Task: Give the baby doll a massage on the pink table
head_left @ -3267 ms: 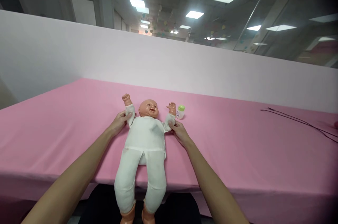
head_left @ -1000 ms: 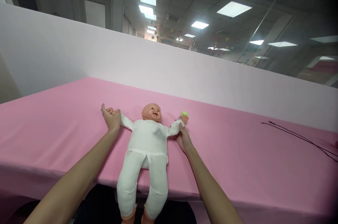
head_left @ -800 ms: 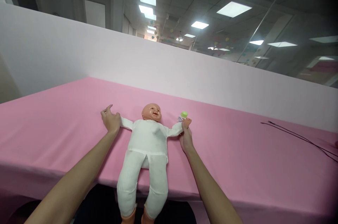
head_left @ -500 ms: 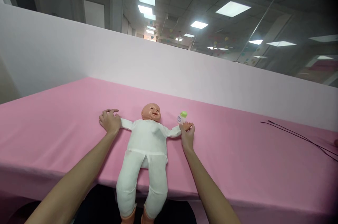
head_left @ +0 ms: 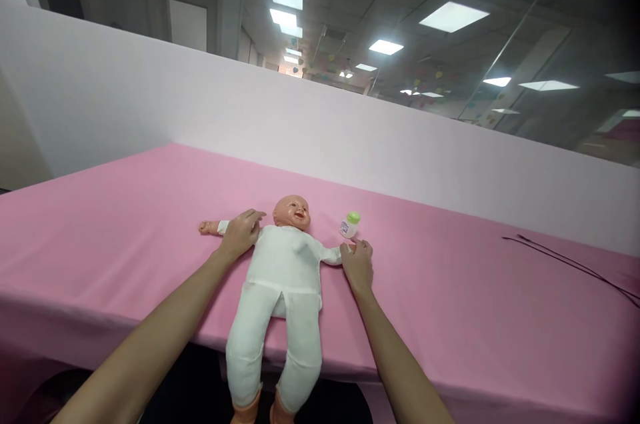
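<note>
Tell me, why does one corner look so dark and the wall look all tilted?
Head view: the ceiling lights glare bright white, while the top right corner fades to black at the lens edge; the wide, tilted lens makes the white wall slant; the doll and small bottle look fairly sharp, with only soft shadows on the pink table.

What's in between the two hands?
In the head view, the doll, dressed in white, lies between the left hand and the right hand, on the pink table.
</note>
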`<state>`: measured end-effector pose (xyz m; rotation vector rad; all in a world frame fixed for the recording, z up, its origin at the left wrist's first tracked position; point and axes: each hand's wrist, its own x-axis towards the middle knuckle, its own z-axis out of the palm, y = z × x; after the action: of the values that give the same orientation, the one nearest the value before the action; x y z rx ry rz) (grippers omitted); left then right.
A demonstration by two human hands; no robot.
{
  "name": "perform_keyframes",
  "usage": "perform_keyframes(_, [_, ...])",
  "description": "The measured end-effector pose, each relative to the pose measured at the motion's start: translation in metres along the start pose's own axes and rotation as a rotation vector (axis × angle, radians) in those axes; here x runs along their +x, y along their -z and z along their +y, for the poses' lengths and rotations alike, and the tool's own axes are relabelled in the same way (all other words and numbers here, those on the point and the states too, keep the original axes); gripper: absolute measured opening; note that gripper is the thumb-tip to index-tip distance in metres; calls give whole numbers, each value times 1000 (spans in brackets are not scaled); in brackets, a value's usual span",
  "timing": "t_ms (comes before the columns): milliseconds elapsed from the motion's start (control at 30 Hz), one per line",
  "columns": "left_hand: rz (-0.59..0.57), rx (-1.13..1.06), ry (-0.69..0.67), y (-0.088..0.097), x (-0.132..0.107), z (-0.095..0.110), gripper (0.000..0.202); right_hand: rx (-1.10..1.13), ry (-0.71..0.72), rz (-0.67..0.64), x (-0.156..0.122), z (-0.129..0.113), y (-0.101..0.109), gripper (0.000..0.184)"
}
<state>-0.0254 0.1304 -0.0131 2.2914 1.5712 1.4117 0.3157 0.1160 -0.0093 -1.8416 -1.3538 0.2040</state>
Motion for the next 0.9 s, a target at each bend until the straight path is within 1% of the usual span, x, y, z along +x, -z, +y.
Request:
perform_keyframes(100, [-78, 12, -58, -2, -1, 5, 32, -104, 18, -2, -1, 1, 1, 49])
perform_keyframes(233, [-102, 41, -83, -1, -2, 6, 30, -257, 96, 21, -3, -2, 6, 43])
perform_keyframes(300, [-111, 55, -93, -1, -2, 7, 30, -276, 216, 46, -5, -4, 8, 37])
perform_keyframes(367, [-133, 76, -103, -1, -3, 7, 32, -208, 402, 29, -8, -8, 5, 33])
perform_keyframes(433, [-167, 106, -110, -2, -4, 7, 32, -94, 594, -49, -12, -12, -1, 29])
perform_keyframes(467, [-189, 124, -108, -3, -5, 6, 33, -49, 665, -94, -15, -14, -5, 28])
perform_keyframes(533, [-231, 169, -91, -6, -6, 5, 33, -22, 742, -156, -20, -17, -14, 28])
perform_keyframes(633, [-277, 255, -60, -10, -5, 7, 34, -80, 740, -151, -24, -19, -23, 29])
perform_keyframes(733, [-296, 382, -72, -9, -3, 18, 33, -114, 729, -114, -25, -17, -27, 29])
perform_keyframes(767, [-275, 435, -66, -6, -4, 24, 33, -118, 731, -103, -24, -16, -27, 28])
perform_keyframes(833, [-185, 525, -10, 3, -10, 43, 33, -124, 732, -82, -24, -15, -28, 28])
perform_keyframes(900, [-97, 535, 84, 16, -27, 66, 33, -130, 737, -69, -24, -15, -29, 27])
